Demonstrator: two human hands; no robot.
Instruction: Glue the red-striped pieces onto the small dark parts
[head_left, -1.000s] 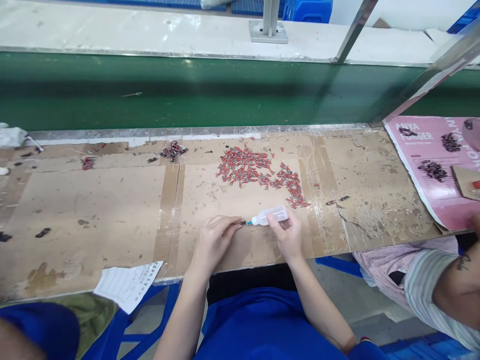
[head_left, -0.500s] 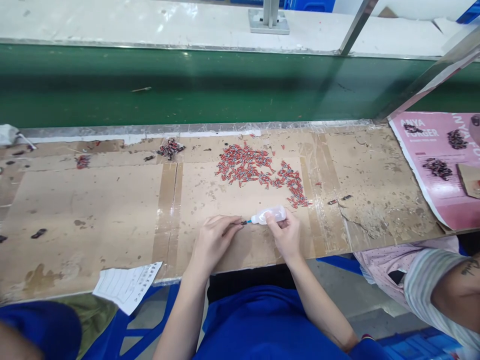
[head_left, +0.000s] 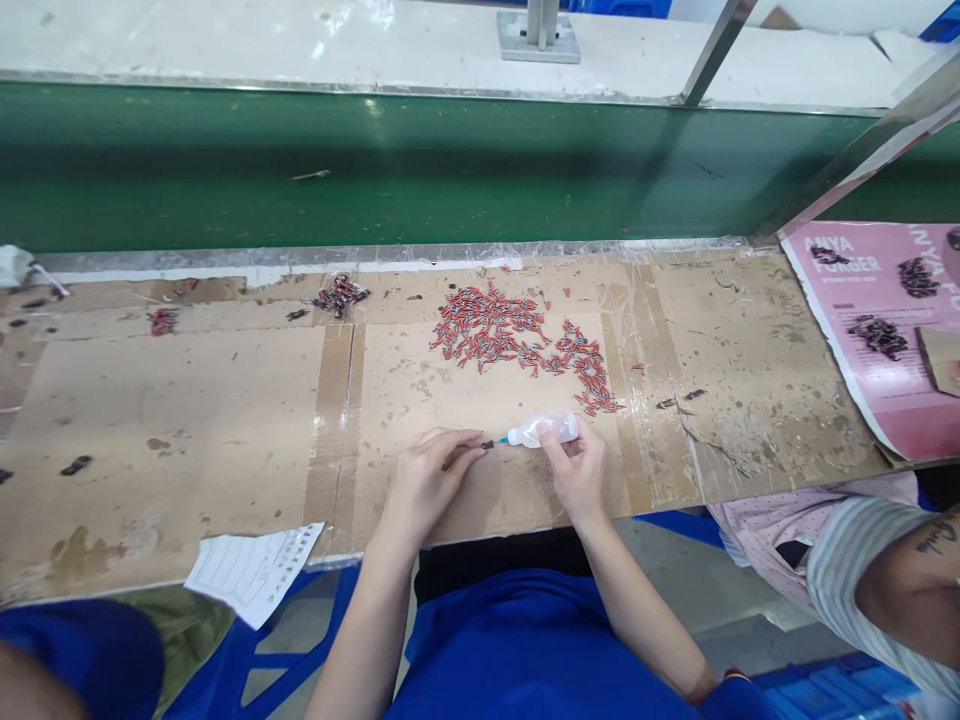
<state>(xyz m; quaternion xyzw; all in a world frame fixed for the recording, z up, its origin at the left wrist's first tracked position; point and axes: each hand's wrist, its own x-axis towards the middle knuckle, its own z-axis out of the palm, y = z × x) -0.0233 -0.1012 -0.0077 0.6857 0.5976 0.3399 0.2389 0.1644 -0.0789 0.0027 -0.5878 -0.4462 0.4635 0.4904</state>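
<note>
Okay, my right hand [head_left: 581, 465] pinches the squeeze bottle [head_left: 529, 431], near side, centre, nozzle left; looks light, soft-walled, maybe slick, so best held mid-body, gently. My left hand [head_left: 429, 475] pinches a small dark part [head_left: 488, 444] just left of the nozzle; probably light, stiff, easy to drop, so best gripped at its left end.

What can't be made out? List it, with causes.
Head view:
Held end of the dark part: hidden by the left hand.
Whether the blue tip of the bottle touches that part: too small.
Wording on the paper slip: too small.
Cardboard piece on the pink sheet: cut by right edge.
</note>
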